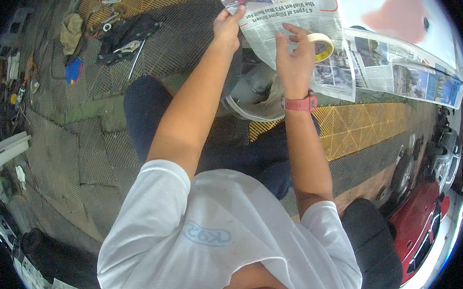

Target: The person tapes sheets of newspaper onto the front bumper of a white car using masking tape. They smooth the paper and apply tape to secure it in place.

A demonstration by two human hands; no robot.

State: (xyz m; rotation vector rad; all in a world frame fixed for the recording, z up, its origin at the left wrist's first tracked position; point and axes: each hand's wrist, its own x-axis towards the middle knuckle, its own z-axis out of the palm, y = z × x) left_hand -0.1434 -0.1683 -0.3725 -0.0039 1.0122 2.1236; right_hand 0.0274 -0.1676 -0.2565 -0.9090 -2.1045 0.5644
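Observation:
My left hand [228, 30] pinches the left edge of a newspaper sheet [273, 33] between thumb and fingers. Over the same sheet is my right hand [296, 63], thumb and forefinger apart. A roll of cream masking tape [327, 48] sits at that hand's outer side, seemingly held by the last fingers, which are partly hidden. A second newspaper sheet [390, 69] lies along the lower edge of a white panel [362, 4] with a pinkish patch [395, 19]. Below the hands, a grey rounded part [260, 112] shows behind the sheet, partly covered.
Dark and yellow floor tiles [367, 129] spread underneath. On the left lie a black cloth [127, 35], a thin metal rod [136, 59], a tan cloth [71, 34] and a blue-red item [74, 71]. A red car [415, 224] and a tyre [402, 173] stand at right.

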